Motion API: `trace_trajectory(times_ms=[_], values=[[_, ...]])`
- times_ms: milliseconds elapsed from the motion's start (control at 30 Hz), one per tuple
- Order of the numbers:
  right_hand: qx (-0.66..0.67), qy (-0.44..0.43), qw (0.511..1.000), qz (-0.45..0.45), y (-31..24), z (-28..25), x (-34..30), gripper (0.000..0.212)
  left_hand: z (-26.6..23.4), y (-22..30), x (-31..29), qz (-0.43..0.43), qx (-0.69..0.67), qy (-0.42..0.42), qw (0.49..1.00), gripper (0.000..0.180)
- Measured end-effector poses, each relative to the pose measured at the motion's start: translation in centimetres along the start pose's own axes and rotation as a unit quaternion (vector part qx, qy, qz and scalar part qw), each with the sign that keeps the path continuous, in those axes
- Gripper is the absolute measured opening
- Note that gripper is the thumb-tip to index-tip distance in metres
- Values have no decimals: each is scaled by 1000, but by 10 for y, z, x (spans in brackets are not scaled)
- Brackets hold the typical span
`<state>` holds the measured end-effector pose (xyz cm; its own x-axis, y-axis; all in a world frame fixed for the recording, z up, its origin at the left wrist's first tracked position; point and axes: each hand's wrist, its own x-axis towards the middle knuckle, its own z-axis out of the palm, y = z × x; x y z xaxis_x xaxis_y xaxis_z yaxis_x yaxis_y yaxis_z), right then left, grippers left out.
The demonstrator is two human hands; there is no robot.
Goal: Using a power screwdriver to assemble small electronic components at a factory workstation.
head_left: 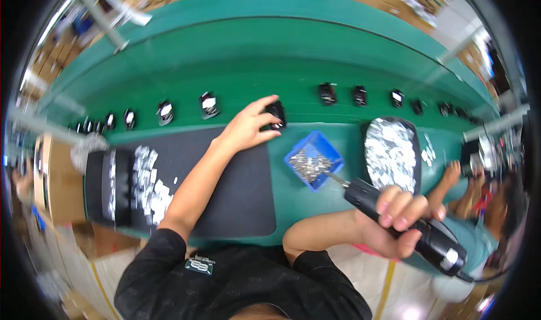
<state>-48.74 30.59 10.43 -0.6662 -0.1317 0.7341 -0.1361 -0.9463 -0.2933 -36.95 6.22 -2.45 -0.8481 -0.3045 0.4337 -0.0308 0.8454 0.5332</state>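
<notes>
My right hand (397, 221) is wrapped round a black corded electric screwdriver (366, 197). Its metal bit points left, with the tip at the edge of a blue plastic bin (333, 146) that holds many small silvery screws (309, 165). Farther off, my left hand (251, 125) reaches over the bench, its fingers round a small black part (276, 115) on the green conveyor strip. What kind of part it is cannot be made out. Similar black parts stand in a row on both sides, among them one with a white label (209, 104) to the left.
A dark mat (242, 190) covers the left of the bench, with loose silvery pieces (147, 179) and a black tray (93, 184) on it. Another black tray (418, 156), heaped with silvery pieces, stands right of the bin. At far right sits a co-worker (476, 230), one hand (451, 173) on the bench.
</notes>
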Motion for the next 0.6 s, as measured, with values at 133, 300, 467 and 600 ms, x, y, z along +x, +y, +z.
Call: trace_trajectory(times_ms=[133,300,467,600], values=[[34,-2,999,17,-4,-2,7,39,-22,36,-61,27,16,-10,999,31],[29,5,999,44,7,0,13,33,-34,38,-129,-83,36,-2,996,31],[-10,10,999,46,9,-6,11,34,-51,52,-140,-180,60,-27,981,67],[6,15,999,44,3,-3,11,32,-99,23,-168,-196,133,63,969,41]])
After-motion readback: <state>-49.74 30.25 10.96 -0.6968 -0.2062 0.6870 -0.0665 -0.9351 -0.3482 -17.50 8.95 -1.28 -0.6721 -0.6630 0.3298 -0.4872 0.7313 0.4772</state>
